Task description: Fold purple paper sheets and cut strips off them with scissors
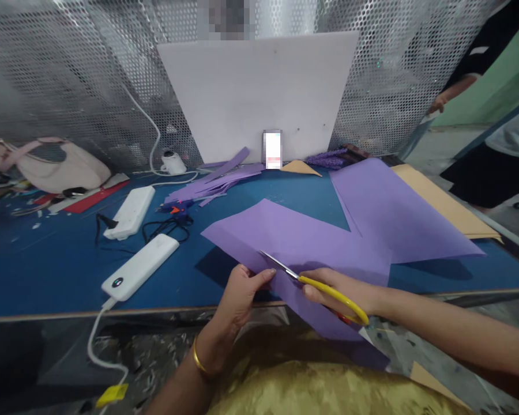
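A large purple paper sheet [311, 236] lies across the blue table [47, 259] and hangs over its near edge. My left hand [242, 291] pinches the sheet's near left edge, thumb on top. My right hand [341, 291] is closed on yellow-handled scissors [324, 288]. Their blades point up and left and lie on the paper just right of my left thumb. A second purple sheet [393, 213] overlaps the first at the right.
Two white power banks [140, 266] [130, 211] with cables lie at the left, and a blue glue gun [177, 208] beside purple paper strips [216, 181]. A white board [259, 92] leans on the mesh wall. A pink bag [52, 164] sits far left. Brown card [445, 202] lies right; people stand beyond.
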Demonstrator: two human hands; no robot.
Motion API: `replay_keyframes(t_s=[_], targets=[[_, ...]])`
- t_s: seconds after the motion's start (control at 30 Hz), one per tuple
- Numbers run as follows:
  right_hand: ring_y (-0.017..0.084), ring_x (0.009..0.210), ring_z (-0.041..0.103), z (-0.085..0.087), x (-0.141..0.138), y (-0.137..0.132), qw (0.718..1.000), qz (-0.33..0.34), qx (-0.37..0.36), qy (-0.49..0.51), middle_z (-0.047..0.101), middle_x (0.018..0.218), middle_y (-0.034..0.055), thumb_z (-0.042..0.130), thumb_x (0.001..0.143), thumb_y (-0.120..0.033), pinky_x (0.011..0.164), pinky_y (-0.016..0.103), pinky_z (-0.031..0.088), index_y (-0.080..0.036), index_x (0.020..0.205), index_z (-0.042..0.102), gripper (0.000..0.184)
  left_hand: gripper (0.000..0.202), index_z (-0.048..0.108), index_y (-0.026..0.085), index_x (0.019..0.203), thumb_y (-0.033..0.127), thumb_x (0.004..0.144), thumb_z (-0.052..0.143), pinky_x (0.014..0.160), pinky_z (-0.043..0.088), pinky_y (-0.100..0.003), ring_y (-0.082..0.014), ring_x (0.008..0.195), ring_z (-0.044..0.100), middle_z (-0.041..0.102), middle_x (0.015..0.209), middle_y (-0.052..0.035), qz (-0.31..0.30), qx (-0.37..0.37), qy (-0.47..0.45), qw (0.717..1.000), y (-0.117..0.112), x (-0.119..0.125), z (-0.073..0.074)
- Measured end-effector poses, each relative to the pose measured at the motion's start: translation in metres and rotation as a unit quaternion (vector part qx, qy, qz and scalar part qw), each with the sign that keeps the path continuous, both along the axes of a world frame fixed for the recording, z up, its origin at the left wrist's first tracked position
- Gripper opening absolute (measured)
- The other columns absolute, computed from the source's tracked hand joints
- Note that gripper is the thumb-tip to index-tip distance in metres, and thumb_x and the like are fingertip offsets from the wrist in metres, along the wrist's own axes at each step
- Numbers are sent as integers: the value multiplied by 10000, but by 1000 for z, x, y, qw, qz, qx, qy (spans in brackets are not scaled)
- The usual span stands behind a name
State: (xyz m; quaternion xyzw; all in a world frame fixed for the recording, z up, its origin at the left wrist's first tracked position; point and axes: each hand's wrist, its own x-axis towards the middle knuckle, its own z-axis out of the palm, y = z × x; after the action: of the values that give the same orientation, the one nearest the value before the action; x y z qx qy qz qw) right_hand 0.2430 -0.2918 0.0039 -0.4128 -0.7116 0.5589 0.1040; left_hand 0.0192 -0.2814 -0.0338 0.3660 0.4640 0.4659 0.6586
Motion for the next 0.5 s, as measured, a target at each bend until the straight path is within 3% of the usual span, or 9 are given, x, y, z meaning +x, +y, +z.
replay_keyframes(t_s=[0.17, 0.33, 0.5], targets=[[92, 411, 460, -4, -1, 2, 998, -15, -55, -6, 430, 560, -66, 487, 840, -831, 349, 193, 358, -210, 841, 450, 622, 439, 767, 118, 938, 321, 577, 913, 660, 566, -315, -201, 701, 675, 754, 786, -71, 1, 2, -10, 1000, 0, 0, 0], [79, 403, 441, -1, -1, 1, 998, -20, -52, 1, 414, 537, -75, 487, 787, -883, 347, 184, 362, -209, 808, 441, 676, 429, 764, 104, 900, 337, 575, 918, 650, 567, -309, -194, 679, 674, 762, 793, -84, -8, -5, -11, 1000, -1, 0, 2], [84, 407, 461, 5, 4, 1, 998, -17, -52, -6, 430, 532, -73, 509, 798, -860, 360, 188, 365, -207, 817, 448, 656, 413, 748, 125, 935, 343, 617, 897, 694, 586, -312, -195, 771, 693, 777, 908, -73, 89, 4, -63, 994, 4, -7, 6]])
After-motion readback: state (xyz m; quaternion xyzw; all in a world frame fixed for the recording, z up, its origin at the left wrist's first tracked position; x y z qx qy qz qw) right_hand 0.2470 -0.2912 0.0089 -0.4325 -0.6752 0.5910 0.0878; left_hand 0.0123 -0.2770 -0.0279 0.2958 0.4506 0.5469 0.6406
